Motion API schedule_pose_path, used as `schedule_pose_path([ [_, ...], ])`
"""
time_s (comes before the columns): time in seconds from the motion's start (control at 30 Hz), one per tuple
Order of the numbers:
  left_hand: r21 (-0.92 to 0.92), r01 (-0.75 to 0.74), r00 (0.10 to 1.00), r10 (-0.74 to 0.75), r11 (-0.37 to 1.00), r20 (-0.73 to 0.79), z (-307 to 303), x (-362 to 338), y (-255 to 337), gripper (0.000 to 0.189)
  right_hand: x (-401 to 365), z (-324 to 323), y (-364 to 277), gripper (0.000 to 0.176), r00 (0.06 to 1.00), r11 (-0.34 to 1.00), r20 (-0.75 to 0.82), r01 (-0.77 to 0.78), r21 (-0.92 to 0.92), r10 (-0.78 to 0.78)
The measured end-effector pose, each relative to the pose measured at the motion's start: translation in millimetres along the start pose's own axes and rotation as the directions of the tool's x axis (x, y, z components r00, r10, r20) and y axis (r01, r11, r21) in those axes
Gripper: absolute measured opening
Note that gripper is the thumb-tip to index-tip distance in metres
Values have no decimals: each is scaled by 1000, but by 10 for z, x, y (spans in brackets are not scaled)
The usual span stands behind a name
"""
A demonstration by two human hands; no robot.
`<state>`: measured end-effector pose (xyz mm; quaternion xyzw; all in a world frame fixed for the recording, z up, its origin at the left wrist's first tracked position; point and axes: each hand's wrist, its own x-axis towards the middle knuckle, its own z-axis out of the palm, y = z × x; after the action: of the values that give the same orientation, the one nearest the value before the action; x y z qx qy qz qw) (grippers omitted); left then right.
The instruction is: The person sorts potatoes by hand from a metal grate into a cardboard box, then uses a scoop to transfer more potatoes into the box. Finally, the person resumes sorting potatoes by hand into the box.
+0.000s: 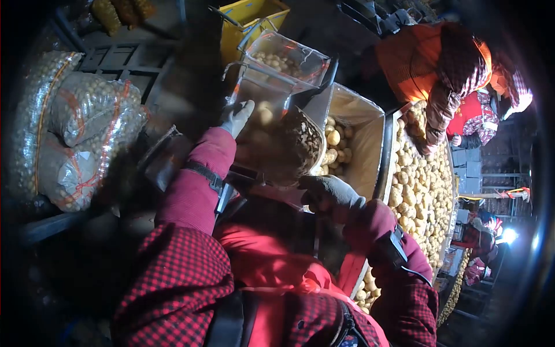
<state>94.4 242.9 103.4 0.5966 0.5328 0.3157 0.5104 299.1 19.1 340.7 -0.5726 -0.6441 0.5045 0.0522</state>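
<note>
My left hand [237, 118], in a pale glove, is closed at the near left edge of a clear plastic bag [272, 81] with orange stripes; its fingertips are partly hidden. My right hand [332, 196], also gloved, is closed on the lower rim of a dark, mud-speckled bucket [306, 141]. The bucket is tilted between my hands, its mouth toward the bag. Blurred potatoes [264, 113] tumble at the bag's opening. A metal frame [272, 74] holds the bag up.
Right of the bucket stands a lined bin [361, 139] with potatoes inside. Beyond it runs a long table heaped with potatoes [422, 191], where a co-worker in an orange vest [413, 61] leans in. Filled bags [95, 115] lie at left. A yellow crate [254, 14] stands behind.
</note>
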Motion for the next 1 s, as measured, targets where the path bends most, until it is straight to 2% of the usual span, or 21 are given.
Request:
schedule_pose_path([
  [0.07, -13, -85, 996, 85, 996, -25, -71, -23, 22, 47, -56, 48, 1, 37, 999, 1000, -35, 17, -7, -17],
  [0.1, -238, -89, 996, 88, 967, -15, -94, -153, 115, 47, -104, 63, 16, 38, 998, 1000, -57, 26, -9, -26],
  [0.17, -441, 248, 961, -278, 863, -4, -109, -50, -308, 49, -264, 139, 81, 40, 976, 991, -176, 121, -63, -130],
  [0.2, -588, 308, 944, -318, 747, 91, -142, 20, -535, 47, -349, 205, 114, 42, 956, 983, -233, 161, -89, -178],
  [0.23, -611, 367, 922, -361, 701, 139, -227, -47, -367, 46, -471, 235, 40, 34, 978, 974, -209, 66, 219, -19],
  [0.27, -630, 422, 897, -402, 652, 184, -323, -124, -168, 46, -595, 267, -34, 31, 974, 862, -180, -30, 505, 140],
  [0.3, -607, 404, 912, -355, 684, 207, -375, -135, -232, 46, -712, 316, -41, 31, 953, 687, -131, -97, 720, 273],
  [0.33, -572, 358, 932, -315, 738, 177, -381, -208, -108, 45, -824, 373, -65, 32, 937, 574, -111, -107, 812, 331],
  [0.4, -643, 326, 945, -252, 693, 208, -363, -319, -125, 57, -1035, 470, -105, 37, 893, 314, -70, -82, 946, 444],
  [0.47, -829, 305, 921, 77, 469, 383, -318, -80, -723, 56, -1321, 593, -154, 35, 846, 60, -66, 41, 997, 528],
  [0.53, -636, 137, 988, -62, 760, 138, 131, -537, 326, 49, -1577, 678, -229, 32, 778, -55, -91, 159, 986, 621],
  [0.6, -471, 6, 996, 36, 882, 81, 552, -766, 823, 44, -1796, 820, -191, 33, 761, -43, -165, 246, 968, 628],
  [0.67, -418, -210, 952, 282, 884, 118, 988, -773, 954, 42, -2019, 952, -209, 33, 691, -20, -234, 339, 941, 684],
  [0.77, -401, -409, 786, 540, 820, 301, 1668, -1097, 1476, 42, -2332, 1234, -190, 31, 605, -90, -275, 502, 860, 748],
  [0.8, -415, -448, 698, 600, 792, 392, 1580, -678, 1293, 41, -1623, 1265, -373, 31, 541, -77, -278, 543, 836, 794],
  [0.83, -412, -465, 633, 619, 784, 465, 1841, -1129, 1594, 40, -2091, 1448, -223, 32, 581, -77, -313, 547, 833, 751],
  [0.87, -412, -481, 561, 633, 774, 533, 2101, -1582, 1895, 39, -2553, 1649, -163, 37, 528, 1, -373, 577, 817, 763],
  [0.9, -459, -594, 413, 740, 660, 531, 2299, -1842, 2024, 40, -2734, 1785, -164, 42, 455, 84, -420, 594, 800, 785],
  [0.93, -500, -558, 322, 728, 663, 606, 2506, -2035, 2037, 41, -2888, 1935, -163, 47, 379, 167, -463, 602, 781, 801],
  [0.97, -486, -587, 201, 698, 648, 688, 2610, -2278, 2156, 43, -3001, 2139, -153, 55, 347, 88, -400, 654, 752, 848],
  [1.0, -549, -682, -7, 746, 484, 666, 2810, -2438, 2195, 46, -3122, 2356, -139, 48, 270, 143, -437, 691, 708, 858],
])
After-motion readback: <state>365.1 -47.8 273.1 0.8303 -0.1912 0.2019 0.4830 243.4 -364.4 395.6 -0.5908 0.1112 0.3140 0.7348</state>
